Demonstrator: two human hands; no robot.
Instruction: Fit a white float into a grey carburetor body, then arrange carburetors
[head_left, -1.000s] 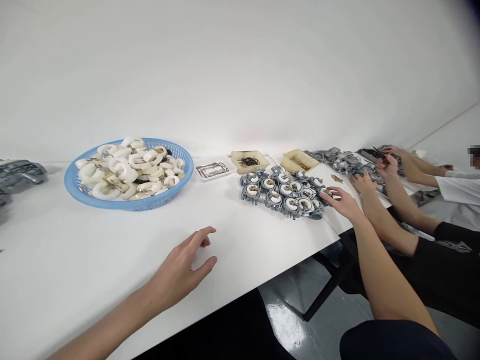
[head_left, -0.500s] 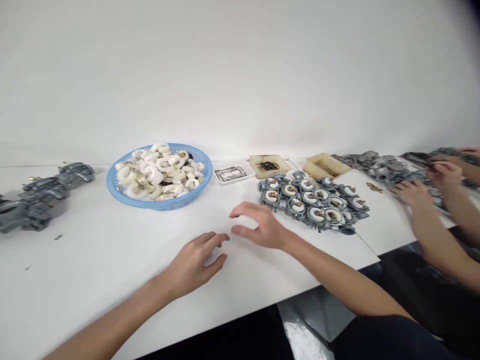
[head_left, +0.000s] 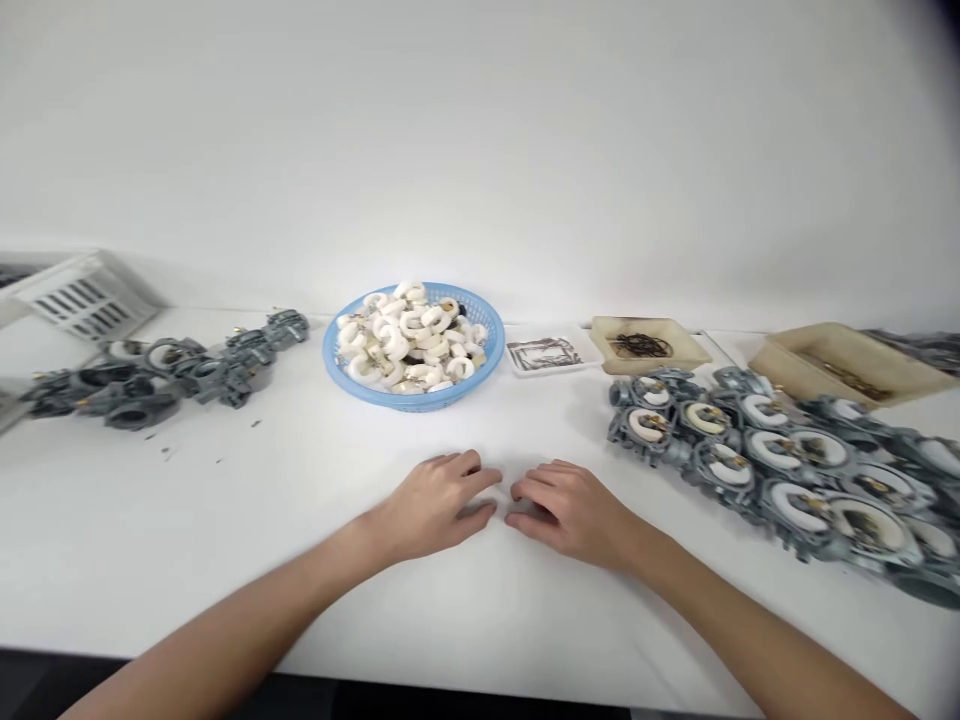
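My left hand [head_left: 442, 505] rests at the middle of the white table, its fingers loosely bent and its thumb apart, with nothing in it. Facing it a short gap away is my right hand [head_left: 574, 512], also empty, fingers curved and thumb apart. Beyond both hands stands a blue plastic basket [head_left: 414, 402] heaped with white C-shaped floats [head_left: 394, 340]. To the right of my right hand lie several grey metal carburetor bodies [head_left: 724, 465], with white floats fitted in them.
Behind the right-hand bodies are a white tray [head_left: 592, 362] of thin metal pins, a beige tray [head_left: 690, 350] with black rings and another beige tray [head_left: 919, 375] with small brass-coloured parts. More carburetor bodies [head_left: 217, 370] and a white slotted basket [head_left: 94, 295] are at left.
The view has turned left, so the co-worker's hands have left the frame and the slotted basket shows. My right hand has come down level with my left hand.
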